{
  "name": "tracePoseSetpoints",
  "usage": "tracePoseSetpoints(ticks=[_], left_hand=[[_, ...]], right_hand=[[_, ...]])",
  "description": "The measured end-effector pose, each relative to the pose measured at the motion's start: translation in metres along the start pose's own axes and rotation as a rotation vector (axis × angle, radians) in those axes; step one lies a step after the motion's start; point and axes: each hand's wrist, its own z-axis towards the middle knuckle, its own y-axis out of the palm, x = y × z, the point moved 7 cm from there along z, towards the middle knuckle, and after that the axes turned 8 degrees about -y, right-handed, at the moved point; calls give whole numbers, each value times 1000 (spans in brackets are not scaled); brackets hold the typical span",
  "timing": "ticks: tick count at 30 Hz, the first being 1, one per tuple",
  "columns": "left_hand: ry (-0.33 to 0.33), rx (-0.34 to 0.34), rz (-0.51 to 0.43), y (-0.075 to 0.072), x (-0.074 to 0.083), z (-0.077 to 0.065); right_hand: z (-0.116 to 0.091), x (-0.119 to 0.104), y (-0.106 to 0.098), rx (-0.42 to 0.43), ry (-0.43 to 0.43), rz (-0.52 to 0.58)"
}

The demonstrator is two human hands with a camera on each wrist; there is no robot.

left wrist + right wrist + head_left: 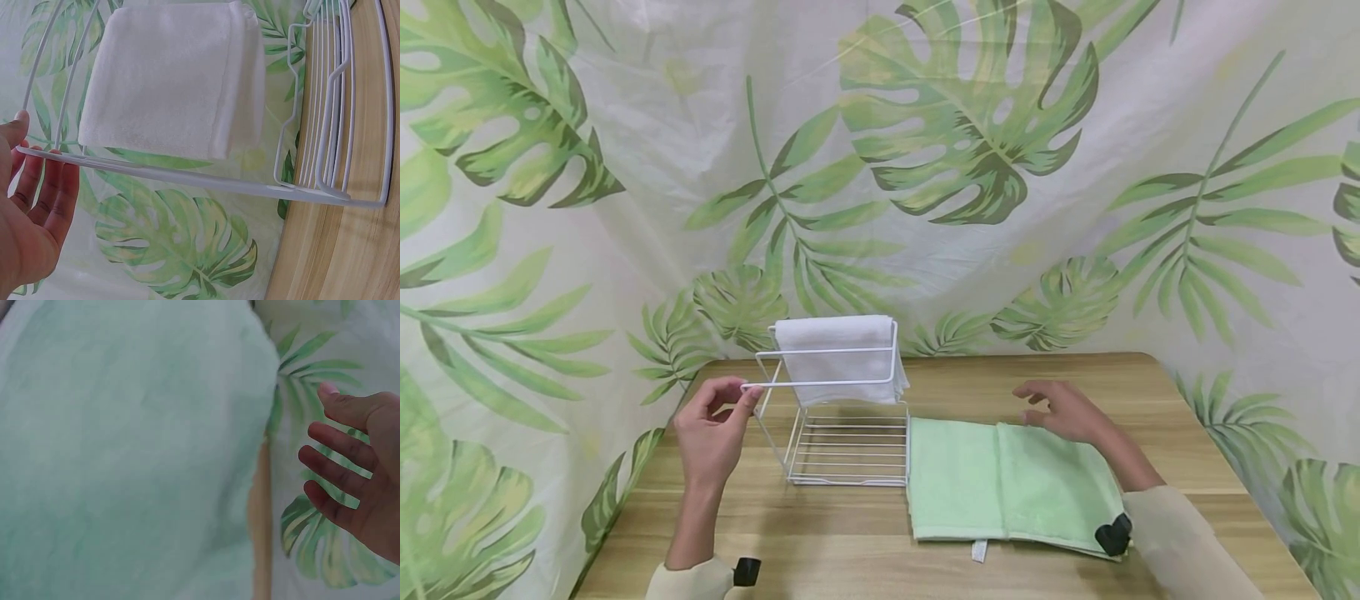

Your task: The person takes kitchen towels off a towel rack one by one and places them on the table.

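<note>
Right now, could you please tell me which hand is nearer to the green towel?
Right: the right hand hovers by the far edge of the green towel. The left hand is farther off, left of the towel, pinching the white wire rack.

At the frame's lower left, the left hand (711,433) pinches above a steeply raised left forearm (692,525); at lower right, the relaxed right hand (1066,410) points leftward, loosely curled.

No text can be read — the small white tag (979,551) on the near edge of the green cloth (955,475), left of and nearer than the right hand (1067,410), is too small to make out.
</note>
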Motion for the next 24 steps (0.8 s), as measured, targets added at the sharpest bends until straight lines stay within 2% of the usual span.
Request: tracePoseSetpoints(ticks=[9, 21, 24], left_hand=[[-6, -1, -7, 1, 2, -1], [10, -4, -1, 1, 4, -2], [13, -5, -4, 1, 4, -1]], right_hand=[[34, -51, -22, 78, -47, 27], [79, -119, -43, 134, -200, -63], [88, -131, -49, 143, -206, -55]])
